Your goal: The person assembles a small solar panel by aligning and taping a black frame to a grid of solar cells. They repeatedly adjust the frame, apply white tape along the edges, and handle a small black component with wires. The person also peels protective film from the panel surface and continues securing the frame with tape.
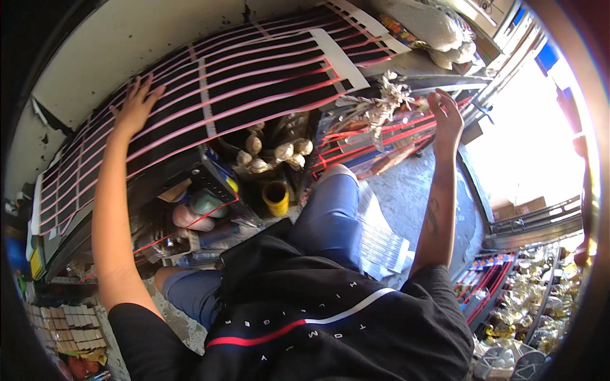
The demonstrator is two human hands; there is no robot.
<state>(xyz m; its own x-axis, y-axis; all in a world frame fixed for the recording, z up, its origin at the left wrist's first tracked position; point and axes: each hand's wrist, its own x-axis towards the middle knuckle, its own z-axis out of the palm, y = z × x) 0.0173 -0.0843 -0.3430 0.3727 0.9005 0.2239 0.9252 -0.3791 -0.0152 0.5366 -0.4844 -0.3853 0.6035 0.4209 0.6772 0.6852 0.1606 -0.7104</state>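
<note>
My left hand [138, 106] lies with its fingers spread on a large black sheet with pink stripes [254, 89], which covers a slanted rack at the far left. My right hand [447, 111] is raised at the right with its fingers curled. Whatever is in them, if anything, cannot be made out. Close to its fingertips is a bundle of pale dry stalks [386, 105], above a rack strung with red cords [381, 134]. Garlic bulbs [284, 151] hang in a cluster below the sheet's edge.
A yellow tube [276, 197] stands by my knee. Rounded packages [194, 218] sit on the shelf under the sheet. Bulging white bags [438, 35] lie at the back right. Small packets [527, 286] fill a rack at right; stacked small boxes [67, 327] stand lower left.
</note>
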